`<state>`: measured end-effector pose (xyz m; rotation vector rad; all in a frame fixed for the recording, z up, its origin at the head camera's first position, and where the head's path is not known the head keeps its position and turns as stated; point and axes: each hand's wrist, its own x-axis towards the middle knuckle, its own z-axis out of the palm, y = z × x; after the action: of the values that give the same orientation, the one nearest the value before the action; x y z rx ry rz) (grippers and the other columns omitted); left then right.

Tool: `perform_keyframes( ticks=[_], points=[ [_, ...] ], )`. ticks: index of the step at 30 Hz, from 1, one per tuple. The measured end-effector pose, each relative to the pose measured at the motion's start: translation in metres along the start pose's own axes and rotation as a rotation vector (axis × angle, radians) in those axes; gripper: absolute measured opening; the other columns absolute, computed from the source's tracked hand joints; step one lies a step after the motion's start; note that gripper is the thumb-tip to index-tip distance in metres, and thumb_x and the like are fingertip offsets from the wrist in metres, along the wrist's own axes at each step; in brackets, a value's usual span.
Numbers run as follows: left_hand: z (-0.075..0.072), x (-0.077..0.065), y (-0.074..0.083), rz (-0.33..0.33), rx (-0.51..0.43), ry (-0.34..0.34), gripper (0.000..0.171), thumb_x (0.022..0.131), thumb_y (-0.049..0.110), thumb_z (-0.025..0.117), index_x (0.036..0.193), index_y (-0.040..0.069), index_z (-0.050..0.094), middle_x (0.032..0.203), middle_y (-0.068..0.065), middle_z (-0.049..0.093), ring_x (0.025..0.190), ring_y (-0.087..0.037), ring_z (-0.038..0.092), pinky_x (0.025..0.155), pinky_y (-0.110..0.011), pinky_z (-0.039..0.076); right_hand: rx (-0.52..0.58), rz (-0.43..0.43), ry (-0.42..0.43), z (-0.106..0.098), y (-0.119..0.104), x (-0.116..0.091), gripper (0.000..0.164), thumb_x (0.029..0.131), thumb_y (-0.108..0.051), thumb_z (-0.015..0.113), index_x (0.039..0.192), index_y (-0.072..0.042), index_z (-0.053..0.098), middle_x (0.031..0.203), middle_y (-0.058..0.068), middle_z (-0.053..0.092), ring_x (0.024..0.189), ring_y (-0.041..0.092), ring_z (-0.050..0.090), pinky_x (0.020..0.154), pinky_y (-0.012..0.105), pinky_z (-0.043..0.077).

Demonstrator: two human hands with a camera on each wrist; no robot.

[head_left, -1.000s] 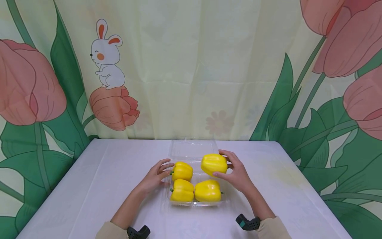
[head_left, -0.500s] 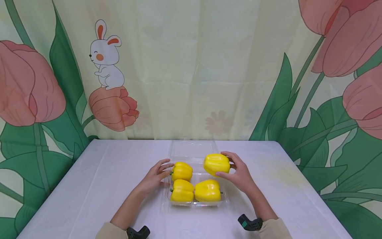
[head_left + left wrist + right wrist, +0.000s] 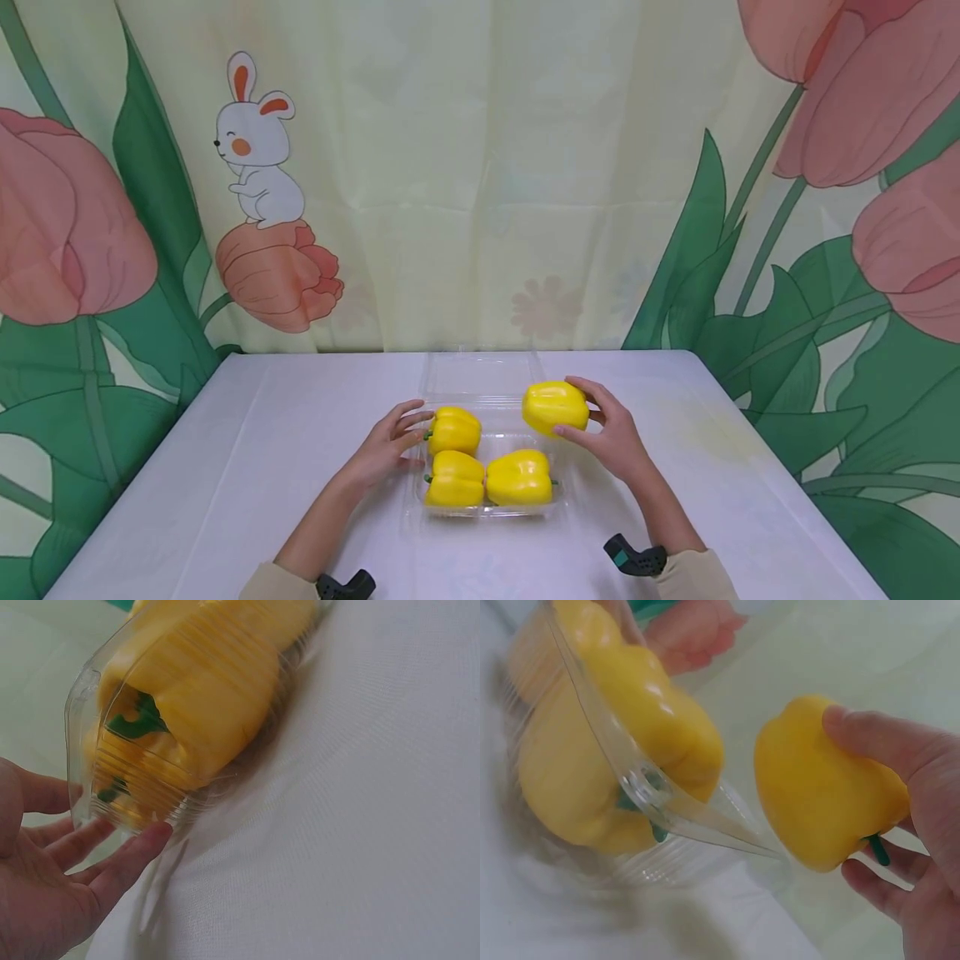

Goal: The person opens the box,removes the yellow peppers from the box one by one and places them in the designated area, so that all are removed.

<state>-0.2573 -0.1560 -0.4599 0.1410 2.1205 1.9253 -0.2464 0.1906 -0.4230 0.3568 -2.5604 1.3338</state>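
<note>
My right hand (image 3: 611, 433) holds a yellow bell pepper (image 3: 555, 407) between thumb and fingers, above the back right part of a clear plastic clamshell container (image 3: 519, 510). In the right wrist view, the green stem of the held pepper (image 3: 825, 787) points toward the palm, and a gap separates it from the container wall. Inside the container lie two peppers on the left, a back one (image 3: 455, 432) and a front one (image 3: 454, 481), plus one at front right (image 3: 519, 478). My left hand (image 3: 386, 446) rests its fairly straight fingertips against the container's left side, seen close in the left wrist view.
The container's clear lid (image 3: 482, 373) lies folded back toward the far table edge. A white cloth covers the table (image 3: 300, 433). Behind it hangs a curtain (image 3: 420, 167) printed with tulips and a rabbit.
My right hand has moved a little to the right, carrying its pepper along. The left hand keeps its place at the container. The head view has shifted slightly.
</note>
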Motion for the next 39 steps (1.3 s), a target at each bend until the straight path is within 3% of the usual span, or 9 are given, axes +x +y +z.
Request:
perform_keyframes(
  ticks=[8, 14, 18, 23, 39],
  points=[
    [0.002, 0.002, -0.001, -0.015, 0.012, 0.02, 0.054, 0.098, 0.012, 0.054, 0.148, 0.017, 0.033, 0.149, -0.01, 0.046, 0.13, -0.034, 0.05, 0.082, -0.04, 0.059, 0.026, 0.013, 0.01, -0.004, 0.008, -0.001, 0.071, 0.08, -0.029, 0.079, 0.141, -0.017, 0.046, 0.144, 0.007, 0.048, 0.126, 0.025, 0.05, 0.093, 0.013, 0.046],
    [0.002, -0.001, -0.001, -0.018, 0.027, 0.038, 0.053, 0.099, 0.012, 0.053, 0.148, 0.017, 0.033, 0.149, -0.01, 0.046, 0.13, -0.034, 0.05, 0.082, -0.041, 0.059, 0.026, 0.011, -0.001, -0.004, 0.009, 0.001, 0.07, 0.081, -0.028, 0.078, 0.142, -0.017, 0.046, 0.146, 0.007, 0.047, 0.126, 0.027, 0.049, 0.101, 0.039, 0.05],
    [0.002, -0.005, -0.001, -0.022, 0.041, 0.038, 0.054, 0.099, 0.015, 0.053, 0.148, 0.019, 0.032, 0.15, -0.009, 0.045, 0.131, -0.035, 0.049, 0.084, -0.041, 0.059, 0.019, 0.016, -0.009, -0.008, 0.012, 0.004, 0.069, 0.082, -0.026, 0.078, 0.142, -0.017, 0.046, 0.146, 0.008, 0.047, 0.128, 0.028, 0.048, 0.102, 0.047, 0.049],
    [-0.001, -0.006, -0.001, -0.016, 0.044, 0.038, 0.054, 0.1, 0.016, 0.052, 0.149, 0.019, 0.03, 0.151, -0.009, 0.043, 0.134, -0.036, 0.046, 0.086, -0.041, 0.058, 0.038, 0.016, -0.023, -0.011, 0.014, 0.007, 0.067, 0.082, -0.025, 0.077, 0.142, -0.016, 0.046, 0.147, 0.011, 0.046, 0.13, 0.032, 0.046, 0.103, 0.052, 0.047],
    [0.002, 0.003, -0.003, -0.005, 0.052, 0.005, 0.054, 0.1, 0.014, 0.051, 0.149, 0.017, 0.029, 0.152, -0.01, 0.042, 0.135, -0.038, 0.044, 0.087, -0.042, 0.058, 0.021, 0.038, -0.031, -0.017, 0.027, 0.006, 0.069, 0.083, -0.025, 0.076, 0.143, -0.015, 0.044, 0.148, 0.012, 0.044, 0.128, 0.033, 0.047, 0.104, 0.052, 0.046]
  ],
)
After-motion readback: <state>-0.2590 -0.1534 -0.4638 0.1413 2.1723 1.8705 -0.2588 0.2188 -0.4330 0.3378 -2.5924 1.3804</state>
